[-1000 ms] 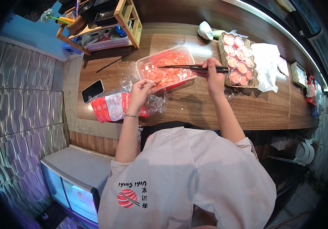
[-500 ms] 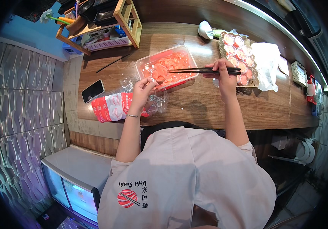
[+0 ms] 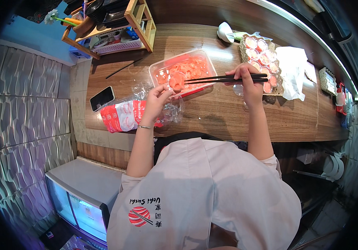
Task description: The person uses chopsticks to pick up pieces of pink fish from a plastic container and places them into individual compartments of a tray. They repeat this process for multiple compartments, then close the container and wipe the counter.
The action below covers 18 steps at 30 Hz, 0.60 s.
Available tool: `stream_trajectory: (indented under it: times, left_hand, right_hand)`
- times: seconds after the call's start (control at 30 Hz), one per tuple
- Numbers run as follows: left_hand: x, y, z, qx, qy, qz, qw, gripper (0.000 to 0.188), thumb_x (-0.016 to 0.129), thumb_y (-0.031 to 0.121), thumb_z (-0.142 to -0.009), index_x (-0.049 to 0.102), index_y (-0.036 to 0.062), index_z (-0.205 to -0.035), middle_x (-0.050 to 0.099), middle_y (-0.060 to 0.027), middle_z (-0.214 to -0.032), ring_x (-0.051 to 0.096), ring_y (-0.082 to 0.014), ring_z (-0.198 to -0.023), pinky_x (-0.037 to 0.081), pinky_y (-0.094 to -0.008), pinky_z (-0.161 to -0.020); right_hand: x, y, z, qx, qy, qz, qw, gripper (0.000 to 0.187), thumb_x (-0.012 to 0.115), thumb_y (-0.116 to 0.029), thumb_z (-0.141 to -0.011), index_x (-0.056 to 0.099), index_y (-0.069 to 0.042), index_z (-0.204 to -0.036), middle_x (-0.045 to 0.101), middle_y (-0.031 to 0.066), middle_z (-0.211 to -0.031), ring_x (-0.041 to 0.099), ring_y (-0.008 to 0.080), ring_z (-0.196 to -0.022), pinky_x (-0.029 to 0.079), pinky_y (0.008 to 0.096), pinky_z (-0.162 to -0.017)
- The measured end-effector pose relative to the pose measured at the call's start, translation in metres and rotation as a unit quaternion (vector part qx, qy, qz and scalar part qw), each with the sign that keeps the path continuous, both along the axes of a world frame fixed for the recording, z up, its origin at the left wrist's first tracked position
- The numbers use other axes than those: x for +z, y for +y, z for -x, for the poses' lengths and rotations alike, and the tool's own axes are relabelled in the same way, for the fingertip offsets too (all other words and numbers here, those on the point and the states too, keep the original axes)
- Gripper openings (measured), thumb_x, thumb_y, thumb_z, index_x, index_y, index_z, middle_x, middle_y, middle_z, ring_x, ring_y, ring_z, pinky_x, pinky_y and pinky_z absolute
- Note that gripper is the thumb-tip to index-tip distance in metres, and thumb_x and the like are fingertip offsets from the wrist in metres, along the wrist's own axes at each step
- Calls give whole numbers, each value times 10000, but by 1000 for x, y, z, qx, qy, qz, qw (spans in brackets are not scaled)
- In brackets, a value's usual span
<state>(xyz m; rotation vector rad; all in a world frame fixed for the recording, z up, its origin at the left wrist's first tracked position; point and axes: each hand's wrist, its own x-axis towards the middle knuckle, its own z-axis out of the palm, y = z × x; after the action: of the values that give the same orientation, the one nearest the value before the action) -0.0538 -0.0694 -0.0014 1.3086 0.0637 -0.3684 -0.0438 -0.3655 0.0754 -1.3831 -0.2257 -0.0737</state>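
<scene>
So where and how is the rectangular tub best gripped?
Probably at both short ends of the tub, coming from left and right: it is oblong, open-topped and holds pink slices, so gripping it at both ends should help keep it level.

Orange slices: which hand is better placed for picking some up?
Probably the right hand: it holds the chopsticks, whose tips are at the slices. The left hand is close too, but seems to pinch a clear cup.
</scene>
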Motion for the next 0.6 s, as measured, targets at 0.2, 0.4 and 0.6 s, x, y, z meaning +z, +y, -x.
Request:
stream_trajectory:
  times: [0.2,0.4,0.6]
  left_hand:
    - [-7,-2,0,-28,13,56,998,81,602,78,-923,591,38,-854,664,-33,-867,684,-133,-823,548,-232,-730]
    - [-3,2,4,-29,12,57,998,81,602,70,-920,589,39,-846,659,-35,-875,684,-140,-825,558,-259,-756]
    - [8,1,7,-35,4,58,998,76,605,61,-914,587,27,-847,649,-33,-857,687,-156,-840,554,-264,-777]
  right_hand:
    - [-5,9,4,28,-7,39,999,328,498,-251,-1018,540,1,-812,641,135,-838,674,193,-797,604,337,-698]
    - [8,6,6,22,-24,34,999,337,485,-267,-1022,530,-7,-813,642,142,-844,675,198,-796,606,341,-690]
    - [-13,-3,-1,-22,-10,-5,1000,340,463,-287,-1028,511,-13,-833,634,150,-846,686,218,-785,620,366,-649]
